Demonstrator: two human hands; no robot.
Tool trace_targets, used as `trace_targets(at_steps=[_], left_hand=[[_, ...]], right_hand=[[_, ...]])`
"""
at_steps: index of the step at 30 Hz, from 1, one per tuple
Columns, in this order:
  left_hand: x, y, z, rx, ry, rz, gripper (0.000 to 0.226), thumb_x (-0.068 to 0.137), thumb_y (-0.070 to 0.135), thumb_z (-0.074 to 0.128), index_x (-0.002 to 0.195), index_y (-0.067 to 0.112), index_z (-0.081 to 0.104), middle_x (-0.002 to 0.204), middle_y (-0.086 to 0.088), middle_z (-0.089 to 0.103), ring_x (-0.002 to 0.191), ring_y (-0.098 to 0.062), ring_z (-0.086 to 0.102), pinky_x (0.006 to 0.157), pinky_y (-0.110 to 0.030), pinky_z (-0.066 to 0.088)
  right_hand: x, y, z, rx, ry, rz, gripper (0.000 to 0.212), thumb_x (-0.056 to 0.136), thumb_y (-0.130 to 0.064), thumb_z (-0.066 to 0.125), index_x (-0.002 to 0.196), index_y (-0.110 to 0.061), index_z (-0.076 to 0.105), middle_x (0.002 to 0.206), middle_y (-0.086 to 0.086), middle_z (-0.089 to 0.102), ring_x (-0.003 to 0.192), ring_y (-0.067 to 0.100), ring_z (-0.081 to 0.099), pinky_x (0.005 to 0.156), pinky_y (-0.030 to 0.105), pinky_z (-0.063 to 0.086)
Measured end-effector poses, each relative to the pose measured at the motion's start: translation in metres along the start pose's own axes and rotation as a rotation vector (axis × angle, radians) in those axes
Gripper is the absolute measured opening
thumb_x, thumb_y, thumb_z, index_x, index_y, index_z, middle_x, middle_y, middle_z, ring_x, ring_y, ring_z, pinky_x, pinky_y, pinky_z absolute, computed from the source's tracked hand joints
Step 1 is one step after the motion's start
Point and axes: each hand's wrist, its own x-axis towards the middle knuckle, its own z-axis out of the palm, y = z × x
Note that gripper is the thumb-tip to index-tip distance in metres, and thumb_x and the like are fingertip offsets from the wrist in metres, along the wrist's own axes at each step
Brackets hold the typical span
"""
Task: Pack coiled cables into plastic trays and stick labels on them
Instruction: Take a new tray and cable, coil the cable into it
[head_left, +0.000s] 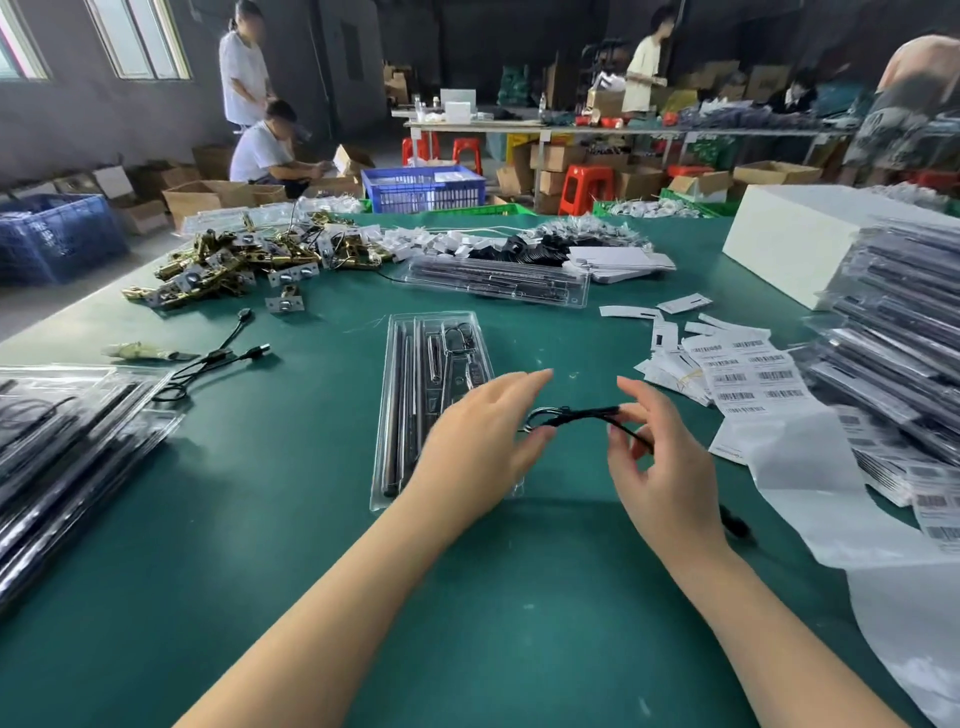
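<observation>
Two hands held one black cable (571, 415) above the green table (311, 545), just right of the open plastic tray (415, 364). Left hand (483, 431) pinched the looped end; right hand (660, 457) pinched the other end, tail dangling below. Risk: the half-formed coil could spring loose, or the tail snag before reaching the tray. Label sheets (748, 374) lay right, untouched.

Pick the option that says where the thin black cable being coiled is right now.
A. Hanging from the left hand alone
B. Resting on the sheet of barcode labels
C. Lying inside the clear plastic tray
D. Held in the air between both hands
D: the thin black cable stretches between the left hand and the right hand, beside the clear plastic tray on the green table.
</observation>
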Motion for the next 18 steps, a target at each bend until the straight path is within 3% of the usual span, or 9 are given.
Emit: trace_targets(at_steps=[3, 6, 8, 10, 13, 16, 18], left_hand=[[0.019, 0.021, 0.01, -0.021, -0.044, 0.059, 0.037, 0.097, 0.027, 0.054, 0.134, 0.02, 0.055, 0.13, 0.001, 0.06, 0.117, -0.021, 0.057, 0.092, -0.036, 0.046], [0.027, 0.022, 0.024, -0.095, -0.065, -0.087, 0.022, 0.1, 0.023, 0.046, 0.114, 0.013, 0.06, 0.109, -0.004, 0.067, 0.099, -0.027, 0.061, 0.081, -0.039, 0.047], [0.027, 0.017, 0.032, -0.306, -0.066, -0.185, 0.015, 0.101, 0.021, 0.043, 0.101, 0.011, 0.055, 0.099, 0.001, 0.066, 0.088, -0.02, 0.063, 0.074, -0.032, 0.047], [0.025, 0.012, 0.039, -0.438, -0.069, -0.252, 0.013, 0.101, 0.023, 0.043, 0.096, 0.015, 0.053, 0.092, 0.01, 0.066, 0.075, -0.008, 0.064, 0.064, -0.019, 0.045], [0.025, 0.005, 0.046, -0.615, -0.055, -0.306, 0.012, 0.099, 0.024, 0.049, 0.091, 0.023, 0.057, 0.083, 0.013, 0.068, 0.069, 0.0, 0.066, 0.066, -0.012, 0.047], [0.026, -0.002, 0.045, -0.791, -0.008, -0.399, 0.014, 0.096, 0.024, 0.056, 0.084, 0.026, 0.064, 0.075, 0.009, 0.072, 0.073, -0.004, 0.071, 0.067, -0.014, 0.049], [0.026, -0.006, 0.045, -0.888, 0.021, -0.452, 0.016, 0.097, 0.024, 0.056, 0.086, 0.022, 0.068, 0.073, 0.007, 0.073, 0.074, -0.008, 0.072, 0.067, -0.019, 0.05]], right_hand=[[-0.001, -0.003, 0.002, 0.011, 0.028, -0.091, 0.046, 0.088, -0.005, 0.066, 0.125, -0.028, 0.05, 0.1, -0.011, 0.069, 0.076, 0.009, 0.064, 0.071, 0.02, 0.048], [0.003, 0.003, -0.005, 0.044, 0.054, 0.069, 0.028, 0.09, -0.016, 0.067, 0.116, -0.024, 0.061, 0.084, -0.01, 0.069, 0.063, 0.015, 0.058, 0.062, 0.022, 0.045], [0.006, 0.01, -0.011, 0.028, 0.019, 0.156, 0.009, 0.09, -0.028, 0.066, 0.095, -0.022, 0.07, 0.07, -0.01, 0.065, 0.062, 0.017, 0.056, 0.06, 0.025, 0.044], [0.008, 0.01, -0.013, 0.066, -0.007, 0.182, 0.011, 0.091, -0.028, 0.065, 0.082, -0.023, 0.069, 0.063, -0.008, 0.063, 0.059, 0.014, 0.055, 0.057, 0.024, 0.043], [0.02, -0.001, -0.004, 0.168, 0.011, 0.239, 0.02, 0.098, -0.024, 0.054, 0.081, -0.026, 0.064, 0.054, -0.015, 0.054, 0.047, 0.007, 0.041, 0.046, 0.014, 0.03], [0.03, -0.013, 0.013, 0.262, 0.068, 0.317, 0.019, 0.099, -0.025, 0.052, 0.088, -0.027, 0.067, 0.067, -0.028, 0.063, 0.056, -0.002, 0.05, 0.054, 0.009, 0.035], [0.032, -0.019, 0.023, 0.3, 0.082, 0.342, 0.019, 0.099, -0.025, 0.053, 0.098, -0.023, 0.073, 0.07, -0.022, 0.063, 0.062, -0.003, 0.053, 0.059, 0.01, 0.037]])
